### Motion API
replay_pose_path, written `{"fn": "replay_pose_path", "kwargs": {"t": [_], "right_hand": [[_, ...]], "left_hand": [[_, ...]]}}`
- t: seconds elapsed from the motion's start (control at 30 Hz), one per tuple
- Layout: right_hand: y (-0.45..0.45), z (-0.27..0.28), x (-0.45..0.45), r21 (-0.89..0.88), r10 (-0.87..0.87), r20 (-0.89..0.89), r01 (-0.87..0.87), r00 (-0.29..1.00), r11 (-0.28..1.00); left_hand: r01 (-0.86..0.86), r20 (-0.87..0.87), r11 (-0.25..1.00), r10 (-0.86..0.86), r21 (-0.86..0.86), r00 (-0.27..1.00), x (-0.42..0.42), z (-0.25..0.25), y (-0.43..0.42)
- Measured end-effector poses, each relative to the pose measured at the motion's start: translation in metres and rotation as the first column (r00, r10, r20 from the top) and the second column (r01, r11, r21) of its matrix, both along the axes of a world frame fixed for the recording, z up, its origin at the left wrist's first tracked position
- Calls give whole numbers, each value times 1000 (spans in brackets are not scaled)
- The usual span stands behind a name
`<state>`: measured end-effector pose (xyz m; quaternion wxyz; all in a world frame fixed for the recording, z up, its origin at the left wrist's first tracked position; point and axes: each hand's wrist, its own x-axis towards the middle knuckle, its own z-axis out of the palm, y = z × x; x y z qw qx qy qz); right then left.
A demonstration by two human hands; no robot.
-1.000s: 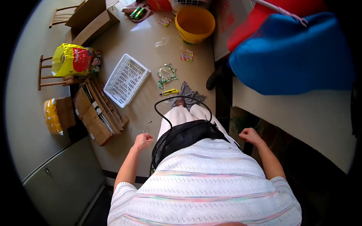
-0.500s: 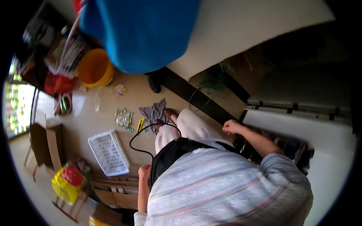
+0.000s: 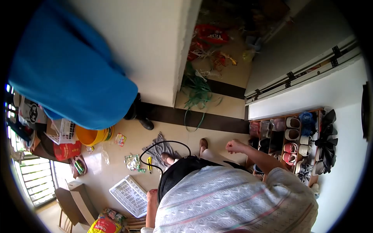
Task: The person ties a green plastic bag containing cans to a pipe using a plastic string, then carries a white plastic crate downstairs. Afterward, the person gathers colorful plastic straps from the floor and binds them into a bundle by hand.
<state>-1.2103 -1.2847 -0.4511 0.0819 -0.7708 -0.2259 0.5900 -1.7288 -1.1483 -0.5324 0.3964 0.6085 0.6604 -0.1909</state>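
At my left side, my left hand (image 3: 152, 195) hangs beside the black waist pouch or cloth (image 3: 184, 173), its fingers curled and partly hidden, with nothing seen in them. My right hand (image 3: 234, 146) is raised in front of my right hip in a loose fist, with nothing showing in it. A black cable (image 3: 165, 141) loops forward from my waist. On the floor ahead lie a grey cloth (image 3: 158, 149), a yellow utility knife (image 3: 149, 165) and a patterned plastic packet (image 3: 133, 162). Past my left hand lies a white plastic basket (image 3: 130, 196).
A shoe rack (image 3: 293, 141) full of shoes stands on the right by the wall. Ahead is a doorway with green straps (image 3: 197, 91) on its floor. A blue cloth (image 3: 70, 73), a yellow bucket (image 3: 91, 136) and a cardboard box (image 3: 77, 200) are on the left.
My view has swung to the right, bringing in the shoe rack and more of the doorway. The blue cloth has shifted left in view. My feet have changed position; both hands remain curled.
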Motion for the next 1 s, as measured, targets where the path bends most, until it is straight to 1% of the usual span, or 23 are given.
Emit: {"fn": "replay_pose_path", "kwargs": {"t": [0.03, 0.07, 0.13, 0.2, 0.23, 0.27, 0.3, 0.33, 0.37, 0.4, 0.47, 0.53, 0.57, 0.6, 0.7, 0.77, 0.8, 0.83, 0.87, 0.9, 0.93, 0.97, 1.0], "right_hand": [[-16, -7, 14, 27, -12, -29, 13, 1000, 1000], [-30, -9, 26, 50, -51, -32, 53, 998, 997], [-63, -12, 52, 96, -129, -35, 132, 991, 987], [-97, -14, 76, 48, -135, 57, 132, 989, 990], [-118, -14, 88, 18, -134, 105, 133, 985, 991], [-147, -24, 104, 109, 102, 173, -121, 980, 987], [-182, -50, 126, 177, 321, 261, -372, 911, 911], [-196, -54, 134, 140, 368, 296, -421, 882, 896], [-209, -56, 142, 101, 414, 329, -468, 849, 878], [-217, -45, 142, -18, 310, 309, -321, 899, 947], [-232, -49, 146, -126, 188, 274, -159, 943, 979], [-256, -77, 145, -90, 91, 194, -75, 977, 993], [-257, -79, 143, -73, 4, 144, 6, 990, 997], [-250, -70, 138, -34, -156, 115, 161, 981, 986], [-216, -33, 126, 81, -575, -3, 573, 818, 815], [-187, 0, 152, 338, -735, -211, 754, 644, 564], [-160, 36, 169, 450, -742, -206, 735, 638, 508], [-132, 75, 187, 573, -760, -82, 654, 644, 493], [-108, 122, 212, 578, -680, -48, 576, 731, 578], [-84, 173, 222, 761, -745, -16, 491, 667, 424], [-67, 211, 236, 874, -745, -67, 400, 663, 277], [-50, 266, 246, 936, -696, -79, 293, 713, 194], [-36, 312, 252, 980, -707, -81, 185, 703, 71]], "left_hand": [[-58, 239, 998, 50, 29, 970, 10, -3, -3], [-88, 59, 994, 92, -65, 994, 6, -56, -14], [-88, 47, 994, 91, -64, 995, 46, -47, -13], [-179, 363, 983, 184, -49, 913, 76, -44, -12], [-75, 231, 995, 88, -62, 969, 102, -26, -6], [24, 97, 996, -15, -88, 995, 130, -5, -2], [62, 60, 994, -57, -89, 997, 150, 2, -1], [64, 116, 997, -58, -52, 992, 151, -23, -3], [63, 168, 998, -60, -17, 984, 139, -72, -5], [79, 200, 997, -73, -20, 977, 149, -67, 0], [109, 266, 994, -98, -26, 959, 170, -55, 10], [249, 220, 968, -247, 23, 944, 200, -28, 24], [279, 194, 960, -278, 21, 941, 209, -19, 33], [310, 169, 950, -309, 16, 936, 218, -13, 41], [344, 194, 939, -335, -13, 922, 239, 3, 67], [313, 205, 949, -300, -38, 932, 254, 15, 80], [300, 222, 953, -286, -33, 932, 258, 13, 84], [287, 239, 958, -272, -29, 932, 262, 10, 88], [393, 249, 920, -382, 9, 890, 265, 5, 95], [495, 247, 868, -490, 49, 836, 267, 2, 104], [590, 237, 803, -592, 85, 771, 265, 1, 113], [520, 293, 852, -515, 68, 806, 267, 10, 116], [446, 347, 894, -434, 48, 831, 270, 19, 120]]}}
